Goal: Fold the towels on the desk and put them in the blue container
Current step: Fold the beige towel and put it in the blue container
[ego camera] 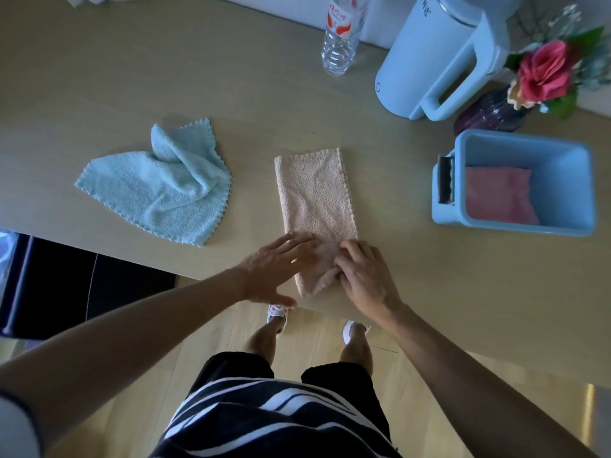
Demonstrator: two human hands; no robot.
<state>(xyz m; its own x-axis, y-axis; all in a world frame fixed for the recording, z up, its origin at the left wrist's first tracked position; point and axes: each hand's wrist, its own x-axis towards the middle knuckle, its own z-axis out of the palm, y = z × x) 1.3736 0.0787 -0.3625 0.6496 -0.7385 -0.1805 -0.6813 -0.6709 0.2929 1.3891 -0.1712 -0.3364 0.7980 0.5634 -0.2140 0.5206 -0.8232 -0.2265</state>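
My left hand [276, 269] lies flat while my right hand [365, 276] pinches the near edge of the peach towel [314, 193], seemingly soft and limp.

Domestic room, likely home: wooden desk [165, 61], electric kettle [439, 57], flower vase [489, 114], water bottle [340, 38], wood-look floor [314, 338].

No writing can be read clearly. The clear plastic bottle [340, 44], well behind and left of the blue container [562, 180], wears a white and red label [340, 18] with red characters too blurred to make out. The pale blue jug [429, 61], just behind the container, carries a short line of dark lettering [426, 5] near its top rim, too small and cut off by the frame edge to read
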